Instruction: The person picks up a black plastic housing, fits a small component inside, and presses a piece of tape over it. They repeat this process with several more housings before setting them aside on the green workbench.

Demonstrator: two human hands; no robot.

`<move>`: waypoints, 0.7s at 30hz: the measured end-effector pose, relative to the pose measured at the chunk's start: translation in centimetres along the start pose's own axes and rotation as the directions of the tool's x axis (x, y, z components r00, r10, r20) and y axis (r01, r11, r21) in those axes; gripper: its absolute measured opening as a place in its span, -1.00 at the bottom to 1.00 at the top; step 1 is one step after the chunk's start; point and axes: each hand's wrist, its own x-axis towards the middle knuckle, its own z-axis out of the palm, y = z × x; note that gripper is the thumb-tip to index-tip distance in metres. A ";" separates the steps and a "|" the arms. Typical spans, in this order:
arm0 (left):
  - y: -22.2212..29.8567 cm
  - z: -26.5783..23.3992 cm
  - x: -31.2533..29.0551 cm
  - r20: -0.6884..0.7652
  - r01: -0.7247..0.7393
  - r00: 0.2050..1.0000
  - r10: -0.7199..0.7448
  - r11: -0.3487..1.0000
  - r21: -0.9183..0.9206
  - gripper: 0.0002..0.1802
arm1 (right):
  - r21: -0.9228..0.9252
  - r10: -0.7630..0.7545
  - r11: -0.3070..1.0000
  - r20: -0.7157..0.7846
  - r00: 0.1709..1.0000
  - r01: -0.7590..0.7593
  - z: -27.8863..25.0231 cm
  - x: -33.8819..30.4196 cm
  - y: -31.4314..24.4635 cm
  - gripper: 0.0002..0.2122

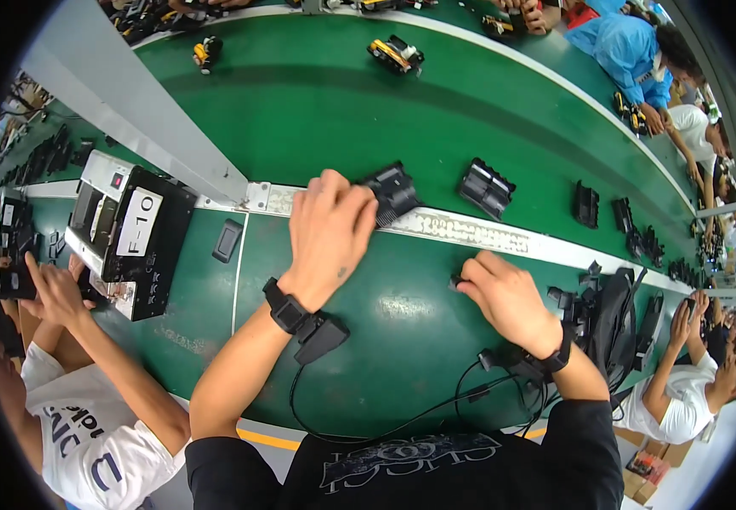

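Note:
My left hand (329, 234) reaches to the metal edge strip of the green conveyor belt, its fingers bent at the near side of a black ribbed plastic housing (393, 194). The fingertips are partly hidden, but they appear to grip that housing. Over the green worktop, my right hand (508, 302) is closed in a pinch on a small dark piece (455, 281), mostly covered by the fingers. Another black housing (487, 188) lies on the belt to the right. A flat black rectangular part (227, 241) rests on the worktop at left.
A black-and-white boxy machine (134, 229) stands at left beside a grey post (130, 102). Black cables (436, 414) cross the near worktop toward a black bag (614, 319). More housings (586, 204) and a yellow-black assembly (396, 55) lie on belts. Co-workers sit on both sides.

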 end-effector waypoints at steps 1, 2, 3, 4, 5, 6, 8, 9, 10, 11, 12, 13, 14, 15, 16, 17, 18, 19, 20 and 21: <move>-0.3 -0.1 0.2 0.027 0.095 0.995 -0.096 0.995 0.024 -0.60 | -0.002 -0.012 1.000 -0.009 1.000 0.012 0.2 -0.2 -0.1 -0.80; -0.5 -0.2 0.2 0.017 0.091 0.996 -0.092 0.995 0.031 -0.60 | 0.009 -0.027 1.000 0.003 1.000 0.027 0.4 -0.3 -0.4 -0.80; -0.8 -0.1 0.0 -0.036 0.097 0.995 -0.098 0.995 -0.035 -0.57 | 0.019 -0.037 0.999 0.013 0.999 0.037 0.6 -0.4 -0.6 -0.81; -0.8 0.3 0.1 -0.079 0.080 0.993 -0.089 0.991 -0.108 -0.53 | 0.028 -0.029 0.999 0.012 1.000 0.029 0.8 -0.8 -0.6 -0.81; -0.3 0.9 0.6 -0.111 0.044 0.992 -0.066 0.980 -0.196 -0.50 | 0.017 0.011 1.000 -0.016 1.000 -0.010 0.5 -1.1 -0.4 -0.81; 0.0 1.2 0.9 -0.069 0.035 0.996 -0.049 0.982 -0.184 -0.45 | 0.001 -0.014 1.000 0.016 1.000 0.014 0.1 -1.1 -0.1 -0.81; 1.7 2.4 2.2 0.071 0.029 0.997 -0.010 0.958 -0.284 -0.47 | -0.025 -0.021 0.999 -0.015 1.000 0.021 0.0 -2.9 1.1 -0.81; 1.5 1.8 1.9 0.090 0.057 0.995 -0.029 0.942 -0.331 -0.50 | -0.023 -0.080 0.997 -0.076 0.994 0.079 0.9 -2.0 1.7 -0.81; -1.7 2.0 0.9 -0.019 -0.066 0.998 0.063 0.970 -0.236 -0.48 | -0.030 -0.130 0.991 -0.058 0.990 0.128 1.2 -0.8 0.8 -0.81; -0.4 0.1 0.6 0.118 0.135 0.988 -0.103 0.939 -0.316 -0.43 | -0.047 -0.176 0.984 -0.049 0.983 0.174 2.1 0.1 0.8 -0.82; -1.4 -0.5 0.0 0.093 0.121 0.991 -0.100 0.958 -0.260 -0.40 | -0.119 -0.204 0.973 -0.029 0.978 0.200 3.0 1.5 0.2 -0.82; -2.7 -0.3 -0.3 0.049 0.066 0.997 -0.054 0.955 -0.290 -0.41 | -0.182 -0.197 0.966 -0.050 0.979 0.185 2.9 1.6 -0.3 -0.84; -1.9 0.0 -0.2 0.066 0.055 0.997 -0.037 0.951 -0.303 -0.42 | -0.232 -0.208 0.954 -0.054 0.977 0.190 2.4 1.1 -0.8 -0.85; -0.8 0.4 -0.2 0.081 0.057 0.996 -0.034 0.949 -0.310 -0.43 | -0.244 -0.151 0.961 -0.078 0.986 0.128 1.2 -0.6 -0.9 -0.85; -0.3 0.3 0.0 0.109 0.031 0.994 0.005 0.946 -0.322 -0.43 | -0.234 -0.143 0.967 -0.150 0.978 0.105 -0.2 -2.3 -1.8 -0.85; 0.1 0.5 0.0 0.092 -0.003 0.995 0.033 0.951 -0.310 -0.43 | -0.231 -0.157 0.967 -0.214 0.964 0.106 -1.4 -4.0 -2.2 -0.85; 0.2 0.6 -0.1 0.072 -0.030 0.996 0.054 0.955 -0.294 -0.44 | -0.227 -0.177 0.967 -0.275 0.945 0.115 -2.2 -5.5 -2.7 -0.85; 0.4 0.9 -0.2 0.048 -0.054 0.996 0.070 0.959 -0.279 -0.44 | -0.230 -0.167 0.968 -0.278 0.946 0.103 -2.8 -7.0 -3.2 -0.85; 0.2 0.9 -0.3 0.053 -0.054 0.996 0.072 0.958 -0.282 -0.44 | -0.164 -0.173 0.978 -0.314 0.934 0.126 -3.2 -8.6 -3.6 -0.84; -0.1 0.9 -0.4 0.071 -0.030 0.996 0.051 0.961 -0.273 -0.44 | -0.097 -0.178 0.983 -0.348 0.921 0.153 -3.3 -10.2 -3.8 -0.84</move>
